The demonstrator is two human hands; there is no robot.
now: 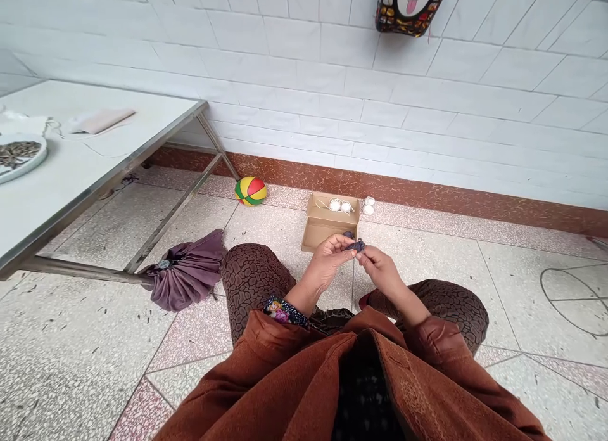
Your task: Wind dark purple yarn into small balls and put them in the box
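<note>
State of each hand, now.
Left hand: closed, pinching the dark purple bundle.
Right hand: closed, pinching the same dark purple bundle at its other end.

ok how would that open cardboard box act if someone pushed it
The open cardboard box would probably slide easily, since it looks thin-walled. The two white balls in its far half might roll, being round.

The head view faces the wall, looking down on the hands from seemingly close range.
</note>
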